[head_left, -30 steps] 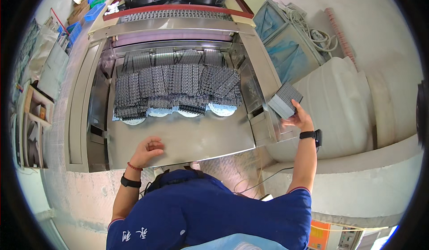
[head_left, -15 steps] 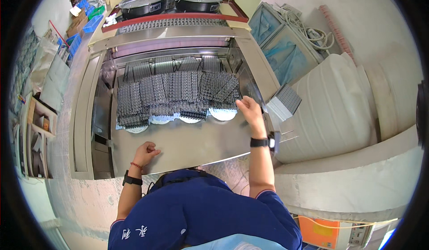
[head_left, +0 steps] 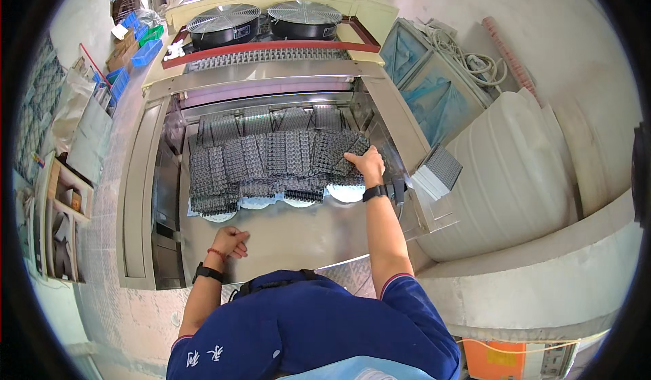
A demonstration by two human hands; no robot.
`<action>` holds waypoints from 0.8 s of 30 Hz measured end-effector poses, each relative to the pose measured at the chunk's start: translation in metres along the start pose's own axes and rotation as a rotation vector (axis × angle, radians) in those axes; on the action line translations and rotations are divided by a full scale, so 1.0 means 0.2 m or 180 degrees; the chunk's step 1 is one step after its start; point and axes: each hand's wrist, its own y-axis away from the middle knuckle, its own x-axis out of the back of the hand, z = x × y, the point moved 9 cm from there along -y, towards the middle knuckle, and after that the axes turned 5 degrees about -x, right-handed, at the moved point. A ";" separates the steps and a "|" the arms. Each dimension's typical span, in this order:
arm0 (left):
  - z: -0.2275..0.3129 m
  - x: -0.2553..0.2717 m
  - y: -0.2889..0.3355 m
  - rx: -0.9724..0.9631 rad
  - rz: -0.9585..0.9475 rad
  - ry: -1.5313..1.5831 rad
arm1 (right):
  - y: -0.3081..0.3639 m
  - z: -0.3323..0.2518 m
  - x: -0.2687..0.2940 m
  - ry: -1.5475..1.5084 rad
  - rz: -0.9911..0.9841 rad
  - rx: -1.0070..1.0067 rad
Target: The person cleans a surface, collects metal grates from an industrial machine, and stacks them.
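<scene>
Dark grey studded strips [head_left: 278,153] lie side by side in overlapping rows on a stainless steel bed [head_left: 291,234]. Blue sheeting and rounded white pieces [head_left: 347,193] show beneath their near edge. My right hand [head_left: 367,165] is at the right end of the pile, thumb and fingers closed on the end strip; part of the grip is hidden. Low over the near left of the bed hangs my left hand [head_left: 232,241], its fingers loosely bent, the thumb apart, holding nothing. It touches none of the strips.
Two round fans [head_left: 305,12] sit behind a red frame at the machine's far end. A stack of dark-topped white blocks [head_left: 437,171] stands on the right ledge. Beside it are a large white tank [head_left: 502,176] and blue-covered panels [head_left: 441,95]. Shelves [head_left: 64,220] stand left.
My right hand has moved up and left from beside the pile onto its right end. My left hand's fingers have loosened slightly. The whole view has shifted a little.
</scene>
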 end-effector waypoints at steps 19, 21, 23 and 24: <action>0.01 0.00 -0.02 0.0051 -0.0091 0.0115 | 0.10 -0.17 -0.10 0.0897 0.0602 0.0249; 0.02 0.01 -0.02 0.0042 0.0016 0.0151 | 0.14 -0.19 -0.12 0.0885 0.0836 0.0191; 0.02 0.00 -0.01 0.0031 0.0014 0.0140 | 0.14 -0.19 -0.12 0.0860 0.0877 0.0186; 0.02 0.00 -0.01 0.0026 0.0029 0.0149 | 0.15 -0.20 -0.11 0.0843 0.0907 0.0206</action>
